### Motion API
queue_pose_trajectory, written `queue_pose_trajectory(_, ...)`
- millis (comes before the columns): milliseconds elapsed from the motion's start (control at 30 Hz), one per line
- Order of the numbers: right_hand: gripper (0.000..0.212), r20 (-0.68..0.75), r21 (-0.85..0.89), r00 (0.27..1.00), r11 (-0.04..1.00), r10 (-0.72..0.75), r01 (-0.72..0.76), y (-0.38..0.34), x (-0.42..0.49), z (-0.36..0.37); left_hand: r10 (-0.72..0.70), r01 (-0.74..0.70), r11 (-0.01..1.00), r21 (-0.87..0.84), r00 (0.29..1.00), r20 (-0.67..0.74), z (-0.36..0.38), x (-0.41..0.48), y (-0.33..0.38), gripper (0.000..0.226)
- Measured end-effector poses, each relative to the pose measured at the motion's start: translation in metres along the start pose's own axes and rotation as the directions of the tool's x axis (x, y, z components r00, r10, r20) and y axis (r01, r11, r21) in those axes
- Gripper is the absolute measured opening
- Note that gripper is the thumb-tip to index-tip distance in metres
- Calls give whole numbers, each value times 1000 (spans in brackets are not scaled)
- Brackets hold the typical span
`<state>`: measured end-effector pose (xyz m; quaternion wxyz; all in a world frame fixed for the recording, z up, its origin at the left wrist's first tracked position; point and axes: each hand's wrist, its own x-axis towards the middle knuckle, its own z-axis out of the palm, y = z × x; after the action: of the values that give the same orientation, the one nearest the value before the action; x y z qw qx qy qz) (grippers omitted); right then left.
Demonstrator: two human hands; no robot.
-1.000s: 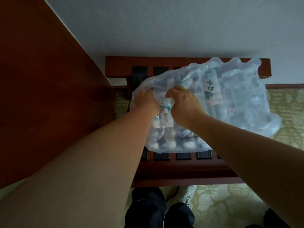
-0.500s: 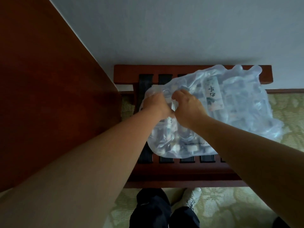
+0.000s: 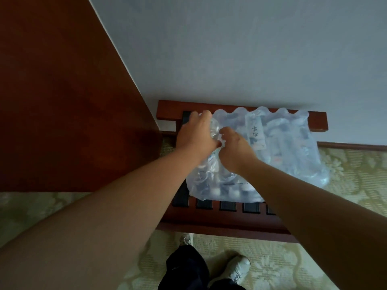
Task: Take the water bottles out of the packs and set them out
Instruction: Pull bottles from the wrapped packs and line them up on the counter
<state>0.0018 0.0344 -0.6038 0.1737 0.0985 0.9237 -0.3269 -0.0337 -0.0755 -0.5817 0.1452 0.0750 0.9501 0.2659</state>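
Note:
A pack of water bottles (image 3: 278,151) wrapped in clear plastic film lies on a dark red wooden slatted rack (image 3: 219,218) against the wall. White bottle caps show along the pack's near edge and a white label with dark writing sits on its top. My left hand (image 3: 194,135) grips the film at the pack's far left corner. My right hand (image 3: 234,151) pinches the film just beside it, the two hands almost touching. The bottles under my hands are hidden.
A tall dark red wooden panel (image 3: 62,101) stands close on the left of the rack. A pale wall (image 3: 230,49) is behind. Patterned green carpet (image 3: 345,174) lies around the rack, and my shoes (image 3: 238,266) stand just in front of it.
Both hands have moved toward the pack's far left corner and closer together, gathering the film between them. The view has tilted so the rack sits lower in the frame.

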Motion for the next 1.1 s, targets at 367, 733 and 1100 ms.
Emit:
queue_pose_trajectory(367, 29, 206, 799, 929, 495, 306, -340, -35, -43, -76, 389, -401, 916, -22, 898, -206, -62, -52, 60, 59)
queue_pose_trajectory(733, 28, 370, 926, 927, -53, -59, -373, -60, -98, -138, 480, -509, 858, -64, 841, -249, -95, -107, 113, 74)
queue_pose_trajectory(1100, 19, 180, 969, 919, -98, -351, -227, -126, -164, -174, -243, -395, 510, -764, 786, -569, -156, -150, 174, 36)
